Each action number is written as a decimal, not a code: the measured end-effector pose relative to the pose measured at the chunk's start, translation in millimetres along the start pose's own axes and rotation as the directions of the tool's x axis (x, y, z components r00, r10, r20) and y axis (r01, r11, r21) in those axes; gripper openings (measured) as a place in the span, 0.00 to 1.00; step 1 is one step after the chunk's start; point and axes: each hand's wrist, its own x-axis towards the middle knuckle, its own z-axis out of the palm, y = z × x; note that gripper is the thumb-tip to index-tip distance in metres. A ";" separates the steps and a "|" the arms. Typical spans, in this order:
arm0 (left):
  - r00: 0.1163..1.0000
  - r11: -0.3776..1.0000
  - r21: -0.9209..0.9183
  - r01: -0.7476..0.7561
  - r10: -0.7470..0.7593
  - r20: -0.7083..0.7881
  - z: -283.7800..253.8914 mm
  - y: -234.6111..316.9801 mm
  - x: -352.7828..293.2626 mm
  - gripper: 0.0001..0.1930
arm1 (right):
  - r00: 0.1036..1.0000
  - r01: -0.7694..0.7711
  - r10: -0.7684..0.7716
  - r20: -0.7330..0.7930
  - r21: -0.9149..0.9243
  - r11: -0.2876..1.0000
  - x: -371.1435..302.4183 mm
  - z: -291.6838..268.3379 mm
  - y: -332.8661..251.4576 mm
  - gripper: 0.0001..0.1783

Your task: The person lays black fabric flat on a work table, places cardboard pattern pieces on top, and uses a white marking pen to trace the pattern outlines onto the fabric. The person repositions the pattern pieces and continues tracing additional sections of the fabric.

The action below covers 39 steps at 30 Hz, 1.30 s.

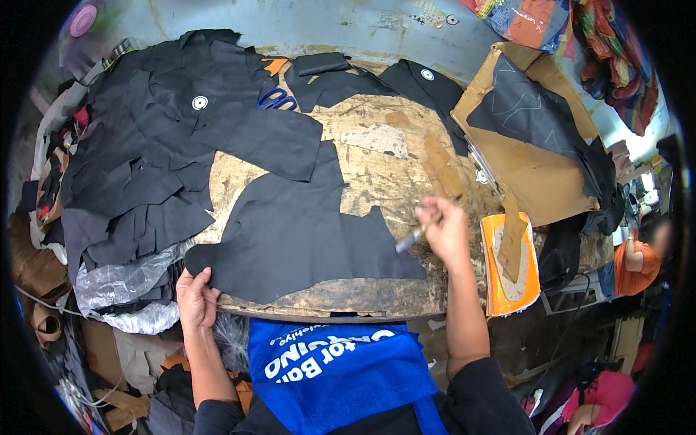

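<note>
- At the far left, a heap of black sheets (138, 148) is stacked up to the desk's rim, apparently so that the middle is left for work; a clear plastic bag (130, 279) is tucked below its near side.
- By the left hand (198, 299), the near left tip of one black sheet (304, 235) is pinched, thumb on top and fingers folded closed; the sheet is probably steadied this way.
- The sheet is spread flat across the near middle of the desk (370, 181), its far part seemingly overlapped by another black piece (261, 141).
- Blue-handled scissors (278, 99) are left at the far side, partly covered, perhaps to be kept out of the way.
- In the right hand (444, 228), a slim tool (410, 241) is gripped between closed fingers, its tip pointed down toward the sheet's right end; contact cannot be told.
- At the right, an orange booklet (535, 268) and an opened cardboard box (522, 174) are set along the rim.
- Little margin is left along the near edge; the most open room is found beyond the sheet, where bare wood is interrupted only by flat scraps.
</note>
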 end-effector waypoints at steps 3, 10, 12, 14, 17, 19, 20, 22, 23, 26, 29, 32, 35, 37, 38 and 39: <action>0.994 0.975 0.198 -0.105 0.107 -0.002 -9.9 0.6 1.7 0.12 | 0.985 0.113 -0.132 -0.111 -0.165 0.980 59.3 22.2 -0.4 0.13; 0.876 0.721 0.592 -0.360 0.479 -0.050 -6.5 -3.0 -2.3 0.25 | 0.994 -0.011 -0.026 -0.110 -0.324 0.946 138.9 66.4 -1.0 0.28; 0.715 0.480 0.799 -0.362 0.693 -0.092 6.7 -2.6 -8.5 0.26 | 0.995 -0.079 0.057 -0.083 -0.289 0.954 147.9 66.1 1.0 0.28; 0.744 0.476 0.776 -0.414 0.668 -0.012 22.7 -1.2 -17.6 0.22 | 0.983 -0.185 0.179 -0.047 -0.292 0.938 158.9 63.6 5.2 0.24; 0.819 0.428 0.737 -0.524 0.491 0.297 51.7 -7.8 -37.1 0.19 | 0.942 -0.285 0.329 0.069 -0.359 0.889 178.8 61.7 13.3 0.28; 0.745 0.279 0.693 -0.665 0.317 0.587 74.8 -22.8 -46.8 0.20 | 0.901 -0.324 0.405 0.158 -0.376 0.868 187.9 62.5 18.0 0.28; 0.697 0.236 0.657 -0.716 0.215 0.684 86.9 -32.5 -50.0 0.21 | 0.902 -0.322 0.406 0.148 -0.399 0.859 190.1 63.5 19.3 0.28; 0.647 0.143 0.642 -0.753 -0.018 0.762 106.5 -48.5 -57.9 0.21 | 0.906 -0.318 0.406 0.119 -0.439 0.840 191.5 66.0 18.8 0.28; 0.627 0.071 0.634 -0.770 -0.098 0.773 111.9 -52.2 -61.3 0.21 | 0.908 -0.328 0.410 0.087 -0.463 0.824 189.9 67.2 17.4 0.27; 0.621 0.085 0.630 -0.772 -0.114 0.776 113.9 -45.7 -57.0 0.22 | 0.903 -0.399 0.430 0.010 -0.353 0.847 176.9 66.0 10.6 0.26; 0.743 0.286 0.696 -0.658 0.100 0.661 111.4 -26.8 -18.1 0.21 | 0.925 -0.327 0.362 -0.117 0.243 0.913 141.9 58.5 3.9 0.13; 0.896 0.391 0.819 -0.421 0.319 0.308 110.2 -6.8 47.1 0.24 | 0.963 -0.132 0.246 -0.113 0.598 0.790 90.0 34.3 -2.9 0.15; 0.765 -0.001 0.834 -0.552 0.396 0.507 115.3 1.6 109.3 0.30 | 0.982 -0.141 0.183 0.048 0.830 0.539 18.6 11.8 -8.6 0.15; 0.786 -0.147 0.830 -0.538 0.268 0.557 122.2 -6.0 136.0 0.32 | 0.972 -0.234 0.157 0.176 0.804 0.546 -29.2 5.5 -11.5 0.16; 0.824 -0.181 0.843 -0.507 0.184 0.536 127.9 -12.7 146.8 0.33 | 0.940 -0.334 0.276 0.199 0.697 0.635 -46.7 7.3 -11.7 0.18; 0.863 -0.226 0.854 -0.468 0.090 0.497 133.9 -19.0 157.0 0.34 | 0.937 -0.348 0.274 0.218 0.674 0.651 -62.9 9.5 -11.1 0.20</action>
